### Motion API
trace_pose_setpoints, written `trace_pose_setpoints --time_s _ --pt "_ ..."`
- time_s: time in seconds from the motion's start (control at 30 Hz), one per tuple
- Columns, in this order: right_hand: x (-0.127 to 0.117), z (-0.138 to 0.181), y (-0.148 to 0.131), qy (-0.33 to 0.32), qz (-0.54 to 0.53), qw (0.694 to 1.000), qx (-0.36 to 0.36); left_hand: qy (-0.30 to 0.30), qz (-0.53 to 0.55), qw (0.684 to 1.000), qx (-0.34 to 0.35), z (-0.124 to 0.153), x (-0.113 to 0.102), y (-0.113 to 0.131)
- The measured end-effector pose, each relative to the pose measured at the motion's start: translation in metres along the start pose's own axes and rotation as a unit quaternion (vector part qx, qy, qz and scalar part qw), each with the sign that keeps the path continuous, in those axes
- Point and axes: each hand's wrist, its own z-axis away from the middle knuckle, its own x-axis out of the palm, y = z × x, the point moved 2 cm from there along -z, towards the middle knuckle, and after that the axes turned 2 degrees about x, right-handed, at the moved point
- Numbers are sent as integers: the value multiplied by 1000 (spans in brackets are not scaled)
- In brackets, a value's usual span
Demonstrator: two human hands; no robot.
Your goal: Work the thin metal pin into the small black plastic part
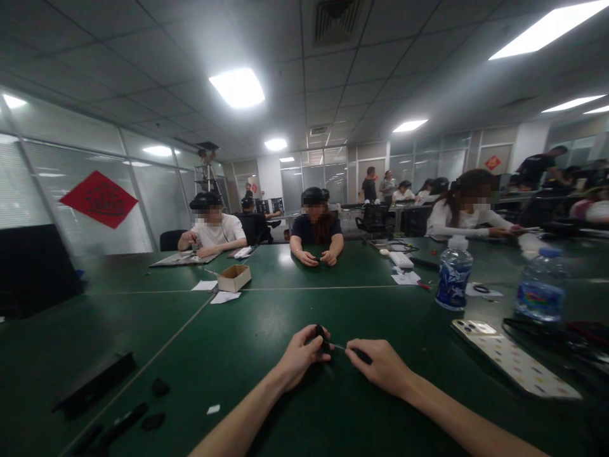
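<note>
My left hand (301, 354) is closed round a small black part (321, 336) held just above the dark green table (266, 317). My right hand (378, 363) pinches a thin screwdriver (354, 351) with a dark handle, its metal tip pointing left into the black part. Both hands meet near the table's middle front. What the black part is cannot be made out.
A phone in a spotted case (511, 360) lies to the right, with two water bottles (453, 273) (541, 285) behind it. Small black pieces (159, 387) and a black bar (95, 384) lie at the left. A cardboard box (234, 277) sits farther back. Several people sit across the table.
</note>
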Motion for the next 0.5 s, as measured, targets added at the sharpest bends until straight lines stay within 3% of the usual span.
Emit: trace_pose_setpoints --time_s 0.5 --pt "-2 -1 -5 -15 7 1000 7 4 37 999 -2 -1 -4 -2"
